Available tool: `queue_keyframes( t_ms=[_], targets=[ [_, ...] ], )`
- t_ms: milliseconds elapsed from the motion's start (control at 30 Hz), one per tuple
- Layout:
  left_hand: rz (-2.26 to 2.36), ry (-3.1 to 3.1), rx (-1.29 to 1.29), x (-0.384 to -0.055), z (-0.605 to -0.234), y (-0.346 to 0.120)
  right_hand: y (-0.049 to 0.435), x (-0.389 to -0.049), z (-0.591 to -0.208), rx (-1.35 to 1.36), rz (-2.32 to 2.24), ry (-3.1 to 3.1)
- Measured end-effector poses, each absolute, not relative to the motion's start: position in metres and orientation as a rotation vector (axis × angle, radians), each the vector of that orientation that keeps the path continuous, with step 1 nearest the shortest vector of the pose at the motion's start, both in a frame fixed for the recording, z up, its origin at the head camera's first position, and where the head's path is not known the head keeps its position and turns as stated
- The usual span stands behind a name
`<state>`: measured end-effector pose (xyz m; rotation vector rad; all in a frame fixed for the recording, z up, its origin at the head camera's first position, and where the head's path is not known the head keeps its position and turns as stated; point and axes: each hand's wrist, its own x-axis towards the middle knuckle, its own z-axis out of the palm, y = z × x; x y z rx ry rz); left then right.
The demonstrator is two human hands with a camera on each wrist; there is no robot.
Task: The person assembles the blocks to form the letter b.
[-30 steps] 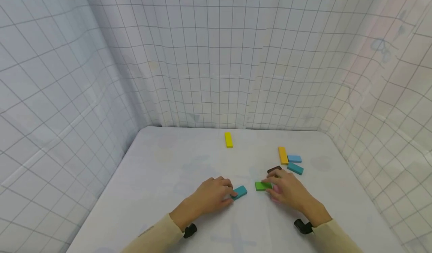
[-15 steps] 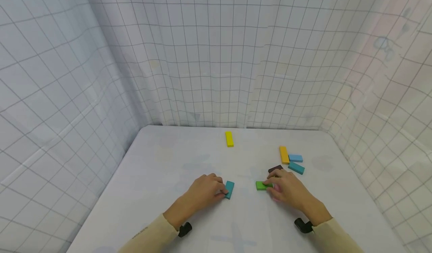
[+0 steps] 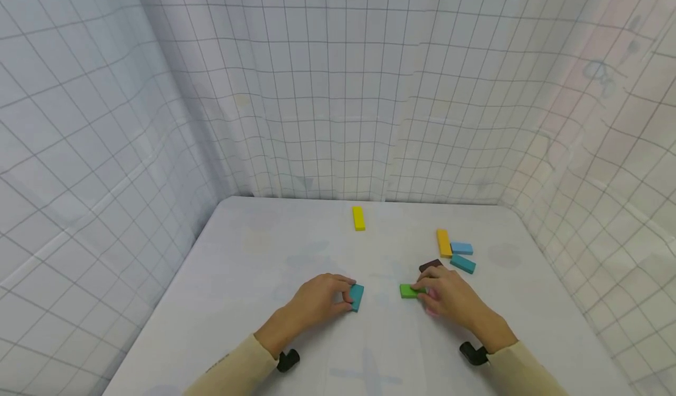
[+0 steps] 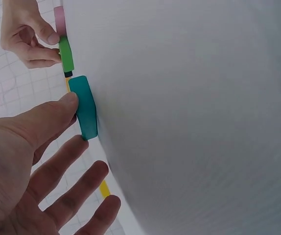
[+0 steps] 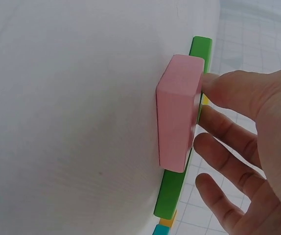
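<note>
In the head view, my left hand (image 3: 319, 299) grips the teal block (image 3: 356, 297), which lies at a slant on the table. The left wrist view shows my left thumb on the upper part of this teal block (image 4: 85, 110) and one fingertip near its lower end. To the right, my right hand (image 3: 449, 296) holds the green block (image 3: 408, 291) between thumb and fingers. A pink block (image 3: 433, 301) sits mostly hidden under that hand. From the right wrist, the pink block (image 5: 177, 115) stands in front of the green, which shows past both its ends.
Beyond my right hand lie a dark brown block (image 3: 430, 265), a second teal block (image 3: 463, 263), a light blue block (image 3: 462, 248) and an orange block (image 3: 443, 243). A yellow block (image 3: 358, 218) lies far back. White gridded curtains (image 3: 338, 91) surround the white table (image 3: 264, 243).
My left hand has moved left with the teal block and turned it more upright in the head view. The right hand and green block have stayed almost in place.
</note>
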<state>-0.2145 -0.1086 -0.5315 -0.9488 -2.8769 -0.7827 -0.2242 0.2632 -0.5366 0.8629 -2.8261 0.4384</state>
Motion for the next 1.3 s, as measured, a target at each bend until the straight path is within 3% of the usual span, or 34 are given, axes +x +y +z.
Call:
queue_keyframes(
  t_ms=[1300],
  targets=[
    [-0.844, -2.880, -0.903, -0.2107, -0.5287, -0.1088, 0.2629, -0.2266, -0.5341, 0.860, 0.477, -2.854]
  ],
)
